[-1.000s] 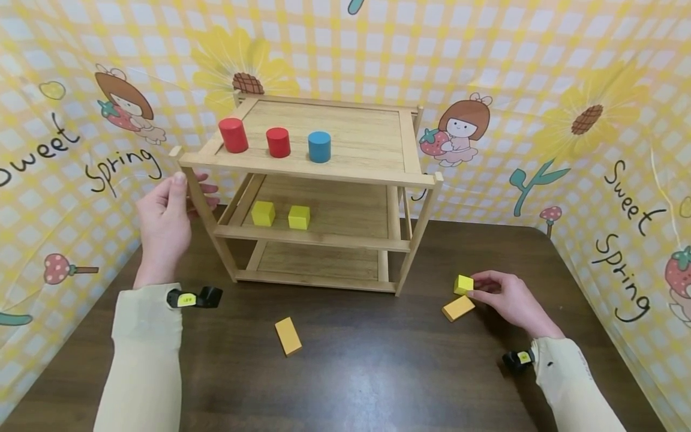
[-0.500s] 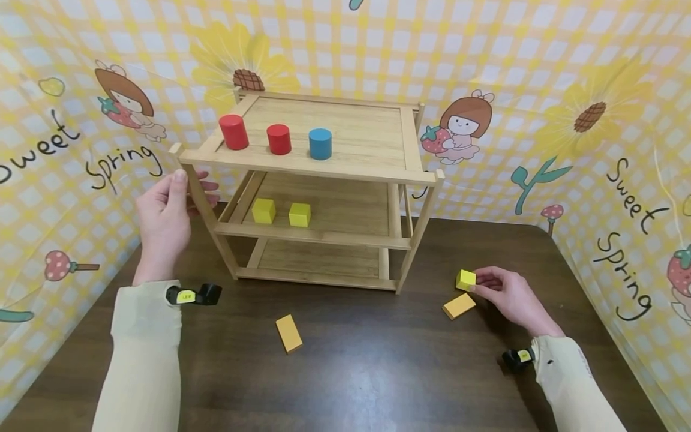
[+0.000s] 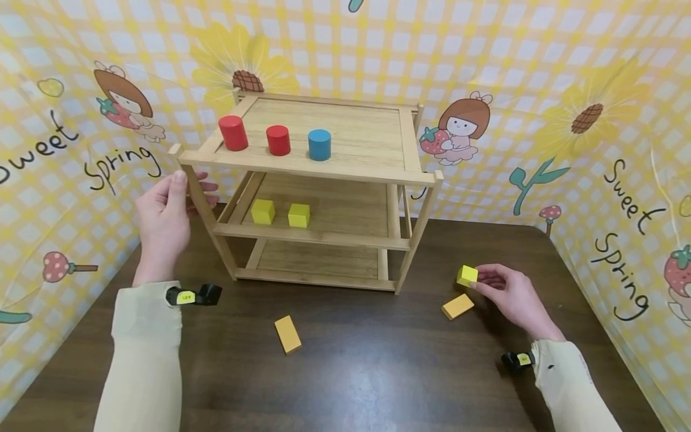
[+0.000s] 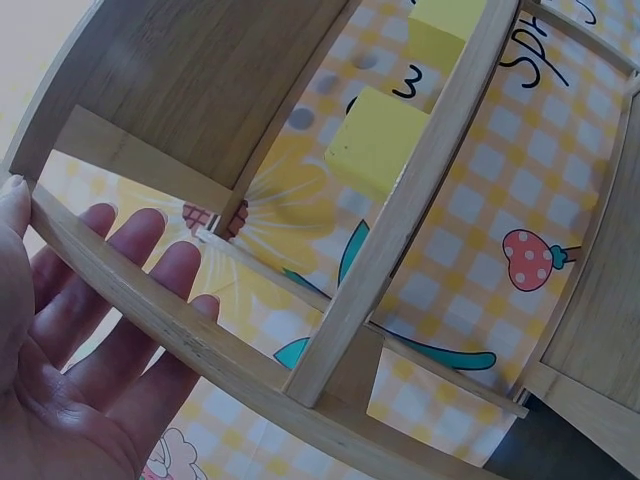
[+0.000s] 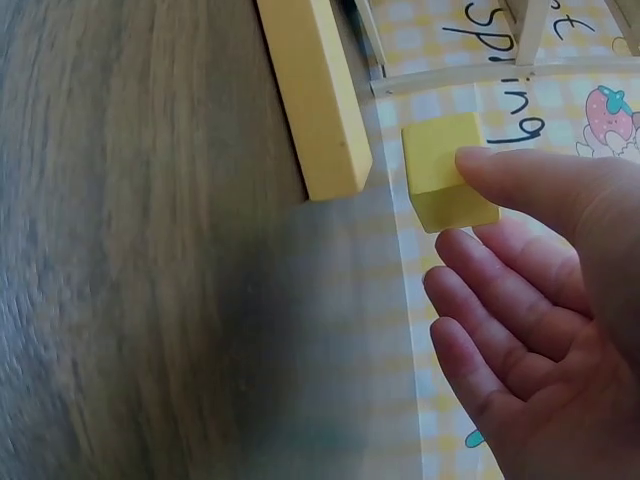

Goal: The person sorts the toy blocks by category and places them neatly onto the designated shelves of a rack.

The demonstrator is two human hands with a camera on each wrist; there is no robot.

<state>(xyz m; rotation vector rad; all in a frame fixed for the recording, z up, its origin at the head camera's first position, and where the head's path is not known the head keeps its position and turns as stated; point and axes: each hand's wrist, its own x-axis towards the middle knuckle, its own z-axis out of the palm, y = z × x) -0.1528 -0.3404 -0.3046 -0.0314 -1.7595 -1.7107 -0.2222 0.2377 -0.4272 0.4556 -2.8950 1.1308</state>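
Note:
A wooden three-tier shelf (image 3: 329,174) stands at the middle of the table. My left hand (image 3: 167,207) holds its front left post (image 4: 170,320); the thumb lies on the near side and the fingers pass behind. My right hand (image 3: 510,297), to the right of the shelf, pinches a yellow cube (image 5: 440,165) between thumb and fingers. Close below that cube lies an orange rectangular block (image 3: 457,306). Two other yellow cubes, a left one (image 3: 263,212) and a right one (image 3: 299,216), sit on the middle tier.
On the top tier stand a taller red cylinder (image 3: 233,133), a shorter red cylinder (image 3: 278,140) and a blue cylinder (image 3: 320,145). A second orange block (image 3: 288,335) lies on the dark table (image 3: 372,372) before the shelf. Patterned cloth (image 3: 356,54) surrounds the table on three sides.
My right hand has moved the yellow cube slightly away from me, off from the orange block beside it. The left hand keeps its place on the shelf post.

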